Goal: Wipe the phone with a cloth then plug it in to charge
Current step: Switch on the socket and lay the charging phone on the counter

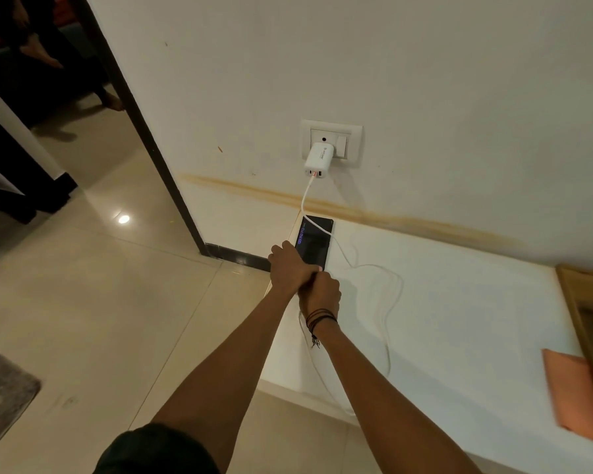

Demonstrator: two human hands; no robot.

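A black phone (314,241) lies flat on the white ledge (459,302) by the wall, its screen lit with blue digits. My left hand (288,270) grips the phone's near left edge. Pressed against it, my right hand (320,292) is closed at the phone's near end, where the plug is hidden under the fingers. A white cable (387,302) runs from the white charger (318,159) in the wall socket (351,138), crosses the phone's top, loops over the ledge and comes back under my right wrist. The folded orange cloth (574,395) lies at the far right of the ledge.
A wooden frame (582,302) with something light blue in it stands at the right edge. Beige tiled floor (117,302) lies to the left. A dark door frame (144,131) opens to another room, where a person's feet show. A grey mat (0,388) sits at lower left.
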